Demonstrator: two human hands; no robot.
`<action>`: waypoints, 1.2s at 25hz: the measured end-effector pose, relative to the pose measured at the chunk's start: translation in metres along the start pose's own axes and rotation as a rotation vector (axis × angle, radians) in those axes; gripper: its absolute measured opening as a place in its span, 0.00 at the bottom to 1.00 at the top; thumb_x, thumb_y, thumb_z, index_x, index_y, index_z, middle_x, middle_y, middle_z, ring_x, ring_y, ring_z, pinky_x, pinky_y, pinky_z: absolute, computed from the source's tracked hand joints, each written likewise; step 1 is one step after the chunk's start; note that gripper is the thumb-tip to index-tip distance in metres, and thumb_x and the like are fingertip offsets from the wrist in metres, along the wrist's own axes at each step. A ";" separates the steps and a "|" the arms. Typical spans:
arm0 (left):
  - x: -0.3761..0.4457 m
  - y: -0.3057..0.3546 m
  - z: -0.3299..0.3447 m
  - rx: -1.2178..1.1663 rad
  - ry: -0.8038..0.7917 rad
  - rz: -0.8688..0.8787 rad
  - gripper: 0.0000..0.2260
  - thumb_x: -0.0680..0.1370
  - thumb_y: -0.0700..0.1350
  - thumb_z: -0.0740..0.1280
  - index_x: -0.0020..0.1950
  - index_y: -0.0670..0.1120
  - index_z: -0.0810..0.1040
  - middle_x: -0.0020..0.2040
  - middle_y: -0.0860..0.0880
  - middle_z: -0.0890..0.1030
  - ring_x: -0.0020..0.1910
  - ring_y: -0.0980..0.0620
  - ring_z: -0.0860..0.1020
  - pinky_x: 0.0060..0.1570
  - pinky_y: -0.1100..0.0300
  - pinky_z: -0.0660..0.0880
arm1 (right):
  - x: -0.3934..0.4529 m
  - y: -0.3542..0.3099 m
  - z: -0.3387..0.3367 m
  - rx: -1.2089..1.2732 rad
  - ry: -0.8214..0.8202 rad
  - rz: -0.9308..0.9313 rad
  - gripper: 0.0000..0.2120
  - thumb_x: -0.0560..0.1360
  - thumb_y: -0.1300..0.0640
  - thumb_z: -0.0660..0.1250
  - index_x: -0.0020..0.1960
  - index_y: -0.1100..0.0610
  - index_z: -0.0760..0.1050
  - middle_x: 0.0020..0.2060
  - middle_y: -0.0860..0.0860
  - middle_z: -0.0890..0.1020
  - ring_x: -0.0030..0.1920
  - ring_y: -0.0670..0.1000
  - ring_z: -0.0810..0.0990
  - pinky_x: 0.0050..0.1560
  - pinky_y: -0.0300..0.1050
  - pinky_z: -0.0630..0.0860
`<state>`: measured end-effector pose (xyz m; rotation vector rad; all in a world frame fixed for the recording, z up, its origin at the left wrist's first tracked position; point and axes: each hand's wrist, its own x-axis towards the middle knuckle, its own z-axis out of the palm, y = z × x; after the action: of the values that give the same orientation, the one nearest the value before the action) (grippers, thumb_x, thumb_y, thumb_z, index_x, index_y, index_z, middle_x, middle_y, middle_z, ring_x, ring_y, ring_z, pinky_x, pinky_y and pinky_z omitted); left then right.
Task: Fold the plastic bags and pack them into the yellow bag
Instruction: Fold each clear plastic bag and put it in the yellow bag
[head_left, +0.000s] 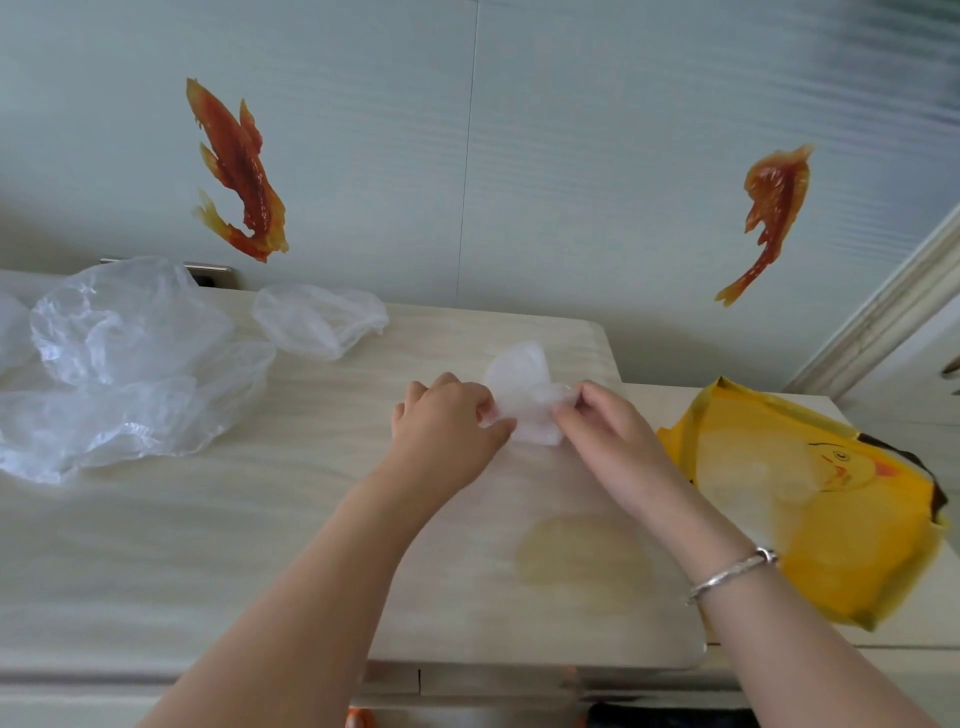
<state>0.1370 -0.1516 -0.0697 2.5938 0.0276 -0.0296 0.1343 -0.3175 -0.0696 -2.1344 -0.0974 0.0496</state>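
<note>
Clear plastic bag (524, 397), half folded on the table (260, 545), is being pinched at both ends, left hand (447, 423) and right hand (602, 431) fingers curling onto it. Such slippery film is likely springing open if either pinch slackens; the yellow bag (852, 551) is lying just right.

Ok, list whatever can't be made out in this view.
- Small bag: both the left hand and the right hand cover its sides, so the fold count is hidden.
- Yellow bag: its inside is hidden by its own wall.
- Loose bags: the frame's left edge cuts the pile, so the count is unclear.
- Table: its front is cut off at the bottom edge.
</note>
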 end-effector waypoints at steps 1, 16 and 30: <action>0.003 0.000 0.002 -0.018 0.001 -0.025 0.11 0.77 0.57 0.63 0.47 0.51 0.78 0.53 0.51 0.77 0.58 0.44 0.69 0.56 0.55 0.64 | 0.003 0.001 0.001 0.002 0.021 0.015 0.14 0.78 0.51 0.61 0.38 0.59 0.68 0.30 0.51 0.69 0.32 0.46 0.67 0.31 0.39 0.61; 0.015 -0.005 0.004 -0.211 0.122 -0.044 0.08 0.68 0.43 0.71 0.41 0.47 0.73 0.39 0.52 0.76 0.42 0.48 0.76 0.43 0.55 0.74 | 0.030 0.013 0.024 -0.534 0.240 -0.282 0.11 0.76 0.55 0.67 0.49 0.59 0.67 0.36 0.49 0.71 0.41 0.55 0.72 0.41 0.51 0.69; 0.013 -0.015 0.000 -0.141 -0.015 0.152 0.11 0.71 0.42 0.68 0.48 0.59 0.79 0.45 0.57 0.75 0.49 0.53 0.75 0.54 0.56 0.69 | 0.035 0.016 0.021 -0.359 0.134 -0.219 0.09 0.75 0.62 0.65 0.50 0.50 0.78 0.44 0.44 0.73 0.35 0.40 0.71 0.44 0.39 0.70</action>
<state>0.1496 -0.1390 -0.0779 2.4473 -0.1670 0.0081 0.1681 -0.3054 -0.0945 -2.4637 -0.2785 -0.2570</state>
